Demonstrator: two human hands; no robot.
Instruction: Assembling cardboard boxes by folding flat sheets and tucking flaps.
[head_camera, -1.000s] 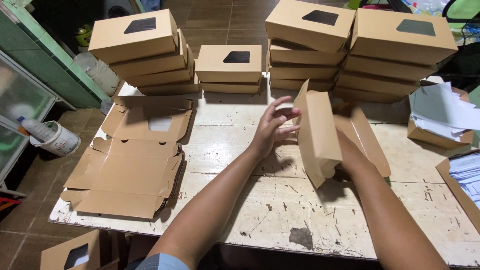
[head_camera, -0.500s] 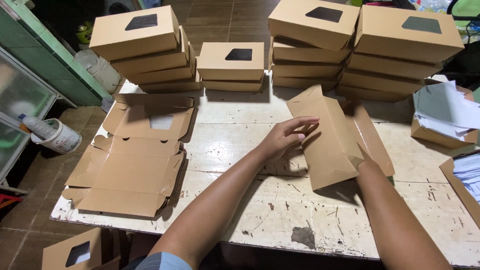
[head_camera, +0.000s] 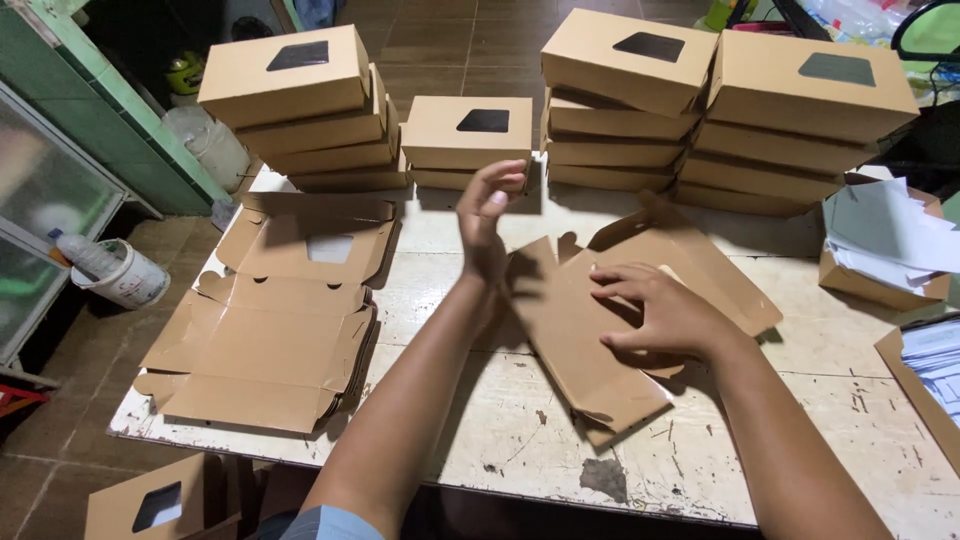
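Note:
A flat brown cardboard box blank (head_camera: 575, 330) lies opened out in the middle of the worn white table (head_camera: 700, 460). My right hand (head_camera: 665, 315) presses down on it, fingers spread over its middle panel. My left hand (head_camera: 488, 215) is raised above the blank's left edge with its fingers apart and nothing in it. A pile of unfolded blanks (head_camera: 280, 310) with window cut-outs lies on the table's left side.
Stacks of folded brown boxes with dark windows stand along the back: left (head_camera: 300, 110), middle (head_camera: 470, 140), right (head_camera: 720, 110). A box of white papers (head_camera: 885, 245) sits at the right edge. A white bucket (head_camera: 125, 275) stands on the floor at left.
The box blank stood partly on edge between both hands; it now lies flat on the table. My left hand has let go and lifted; my right hand moved on top of it.

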